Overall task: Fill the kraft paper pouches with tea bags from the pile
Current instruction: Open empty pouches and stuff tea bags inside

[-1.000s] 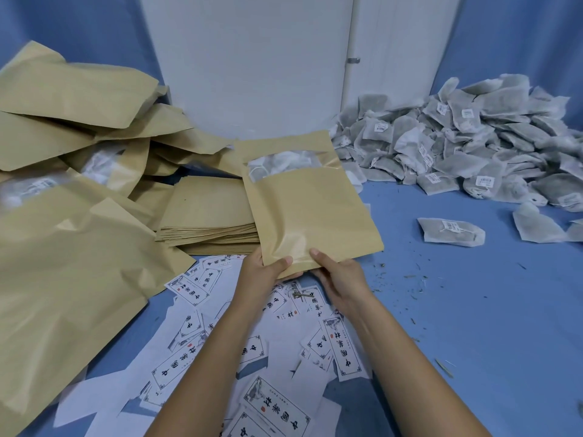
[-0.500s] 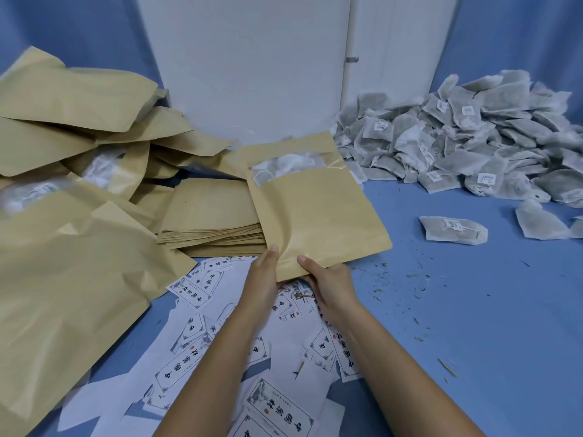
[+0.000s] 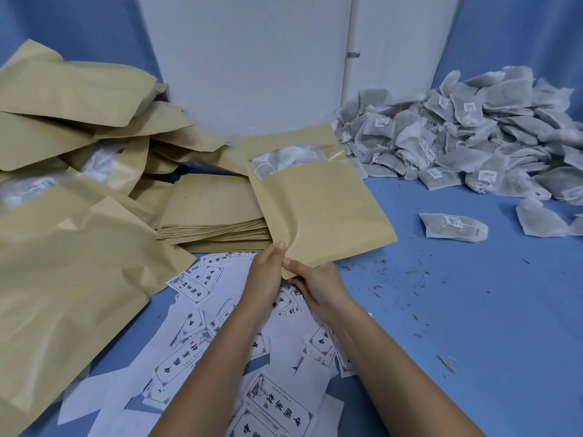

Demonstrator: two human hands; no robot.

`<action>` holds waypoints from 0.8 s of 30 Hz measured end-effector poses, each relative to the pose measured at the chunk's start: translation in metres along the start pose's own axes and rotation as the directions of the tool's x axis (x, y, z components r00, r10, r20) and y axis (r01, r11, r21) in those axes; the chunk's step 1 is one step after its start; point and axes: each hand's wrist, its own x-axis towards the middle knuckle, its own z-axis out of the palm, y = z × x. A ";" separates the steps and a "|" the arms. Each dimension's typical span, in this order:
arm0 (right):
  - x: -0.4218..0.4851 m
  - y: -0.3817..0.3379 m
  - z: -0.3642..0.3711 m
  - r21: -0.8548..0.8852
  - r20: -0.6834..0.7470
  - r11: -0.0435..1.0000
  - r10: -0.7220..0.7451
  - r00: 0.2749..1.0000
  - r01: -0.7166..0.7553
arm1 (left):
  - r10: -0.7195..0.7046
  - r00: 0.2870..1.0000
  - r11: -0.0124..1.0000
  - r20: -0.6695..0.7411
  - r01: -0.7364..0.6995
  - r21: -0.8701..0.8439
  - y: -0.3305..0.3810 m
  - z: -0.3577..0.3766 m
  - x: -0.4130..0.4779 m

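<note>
Gripped at near corner by curled fingers of left hand (image 3: pixel 266 275) and right hand (image 3: pixel 318 285): pouch (image 3: pixel 318 212). Long axis toward 12 o'clock, mouth at far end, tea bags showing inside. Tea bag pile (image 3: pixel 467 137) at 2 o'clock, nearer right hand.

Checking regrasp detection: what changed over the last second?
Both hands slid together along the near edge of the held pouch; the left hand and right hand now pinch its near corner side by side. The pouch swung slightly rightward. Nothing released. The tea bag pile, flat pouch stack, filled pouches and labels are unchanged.
</note>
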 end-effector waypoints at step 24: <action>0.010 -0.037 0.140 0.252 0.075 0.968 -0.030 0.997 0.011 | 0.293 0.897 0.956 -0.330 -0.265 0.129 0.129 -0.176 -0.039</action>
